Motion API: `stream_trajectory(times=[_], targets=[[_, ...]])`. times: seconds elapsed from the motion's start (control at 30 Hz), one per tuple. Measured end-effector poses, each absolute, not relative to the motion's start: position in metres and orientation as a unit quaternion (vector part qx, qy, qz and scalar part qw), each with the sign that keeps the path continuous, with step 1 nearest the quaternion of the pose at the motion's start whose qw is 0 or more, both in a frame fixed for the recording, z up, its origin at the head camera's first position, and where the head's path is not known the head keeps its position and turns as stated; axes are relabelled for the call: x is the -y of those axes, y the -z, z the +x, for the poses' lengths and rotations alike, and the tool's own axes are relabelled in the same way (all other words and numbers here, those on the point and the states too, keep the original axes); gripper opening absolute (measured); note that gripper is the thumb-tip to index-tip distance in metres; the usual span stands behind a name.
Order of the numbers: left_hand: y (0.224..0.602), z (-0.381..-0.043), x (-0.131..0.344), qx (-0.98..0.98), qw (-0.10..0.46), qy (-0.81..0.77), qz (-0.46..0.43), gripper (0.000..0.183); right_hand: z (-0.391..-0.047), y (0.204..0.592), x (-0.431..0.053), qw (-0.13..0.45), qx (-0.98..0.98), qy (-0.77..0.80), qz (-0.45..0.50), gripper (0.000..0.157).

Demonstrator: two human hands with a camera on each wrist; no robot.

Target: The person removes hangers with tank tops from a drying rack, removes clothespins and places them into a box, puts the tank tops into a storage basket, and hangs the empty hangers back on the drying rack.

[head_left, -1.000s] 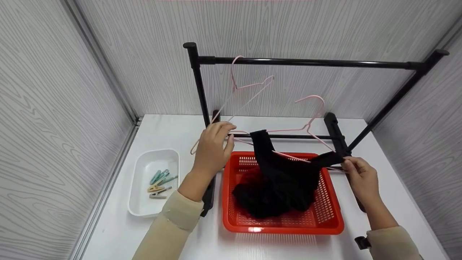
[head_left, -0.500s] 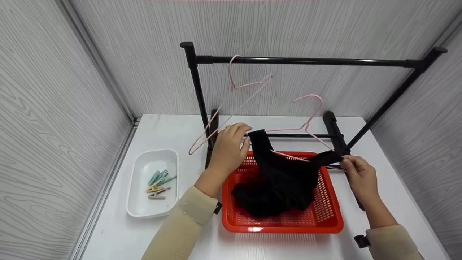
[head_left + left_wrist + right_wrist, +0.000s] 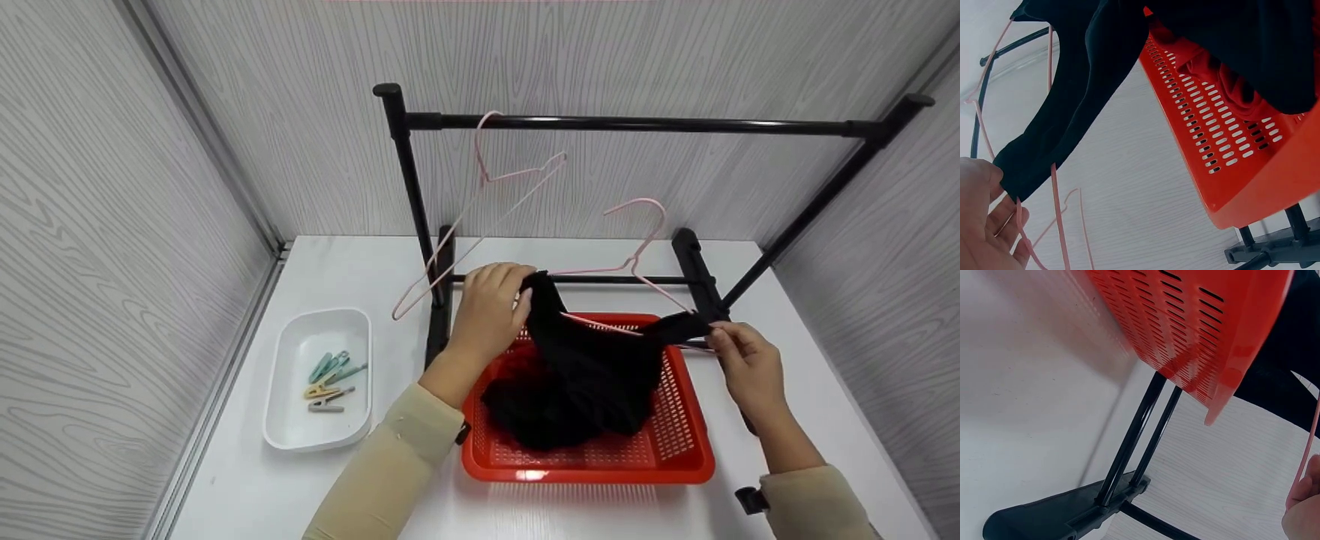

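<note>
A black sleeveless top [image 3: 600, 367] with wide straps hangs from a pink wire hanger [image 3: 634, 262], its lower part bunched in the red basket [image 3: 585, 476]. My left hand [image 3: 486, 315] pinches the left strap, thumb on one side and fingers behind; in the left wrist view the hanger's end pokes out past that strap beside my fingers [image 3: 1008, 225]. With thumb and fingertips my right hand [image 3: 752, 371] holds the right strap at the hanger's other end. The right wrist view catches only part of that hand [image 3: 1303, 509] against the pink wire.
Behind the basket stands a black rack [image 3: 637, 125]; a second pink hanger [image 3: 525, 175] hangs at its left end. Red cloth [image 3: 1202, 67] lies in the basket under the black top. To the left is a white tray [image 3: 285, 405] with several clothespins [image 3: 330, 375].
My left hand has moved right from the hanger's bare left end to the left strap and now grips it. The second hanger's lower corner has come into sight. My right hand stays put.
</note>
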State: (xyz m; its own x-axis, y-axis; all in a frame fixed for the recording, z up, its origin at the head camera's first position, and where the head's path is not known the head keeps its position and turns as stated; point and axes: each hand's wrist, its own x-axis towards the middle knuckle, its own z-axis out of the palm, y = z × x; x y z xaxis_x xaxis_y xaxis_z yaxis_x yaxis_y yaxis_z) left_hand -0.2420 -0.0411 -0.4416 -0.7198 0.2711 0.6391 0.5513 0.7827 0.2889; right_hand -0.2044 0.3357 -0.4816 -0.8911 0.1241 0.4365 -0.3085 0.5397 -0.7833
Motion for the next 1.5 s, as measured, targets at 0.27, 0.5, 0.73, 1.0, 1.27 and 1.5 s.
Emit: stream_trajectory(times=[0.27,0.5,0.73,1.0,1.27,1.5], targets=[[0.444,-0.243,0.038,0.9,0.274,0.245,-0.236,0.027,-0.204,0.482,-0.335,0.228,0.85,-0.471,0.055,0.014],[0.449,-0.245,0.039,0.883,0.259,0.316,-0.23,0.021,-0.195,0.47,-0.326,0.224,0.846,-0.48,0.055,0.013],[0.449,-0.245,0.042,0.866,0.27,0.353,-0.23,0.019,-0.186,0.453,-0.317,0.225,0.841,-0.487,0.068,0.014],[0.447,-0.245,0.046,0.854,0.3,0.357,-0.232,0.014,-0.184,0.449,-0.316,0.222,0.84,-0.493,0.05,0.015],[0.444,-0.246,0.052,0.83,0.355,0.354,-0.244,0.01,-0.183,0.449,-0.316,0.224,0.836,-0.497,0.057,0.014],[0.439,-0.247,0.06,0.804,0.398,0.369,-0.242,0.011,-0.188,0.459,-0.323,0.223,0.832,-0.506,0.049,0.015]])
